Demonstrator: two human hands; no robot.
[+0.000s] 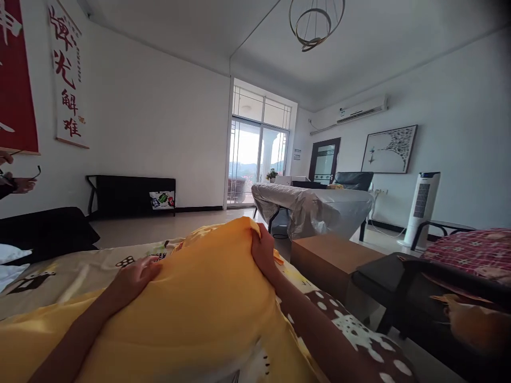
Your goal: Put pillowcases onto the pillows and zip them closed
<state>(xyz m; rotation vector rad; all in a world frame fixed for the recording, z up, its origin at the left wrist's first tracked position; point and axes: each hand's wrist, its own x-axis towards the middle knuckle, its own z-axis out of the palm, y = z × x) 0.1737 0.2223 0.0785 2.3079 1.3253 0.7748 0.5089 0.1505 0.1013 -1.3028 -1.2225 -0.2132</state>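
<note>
A wide yellow cloth (pixel 199 303), with a pale printed figure near the bottom, spreads in front of me. My right hand (pixel 263 247) is closed on its raised far corner, which stands up in a peak. At the cloth's far left edge, my left hand (pixel 138 276) has its thumb and fingers closed on the fabric, lower than the right one. Underneath lies beige and brown patterned bedding (pixel 85 271), showing white dots on the right side.
A cardboard box (pixel 339 258) and a black chair (pixel 383 282) holding pink checked fabric (pixel 475 252) stand to the right. Beyond is a plastic-covered table (pixel 315 205). At the far left, another person's hands (pixel 24 184) hold thin dark-framed glasses.
</note>
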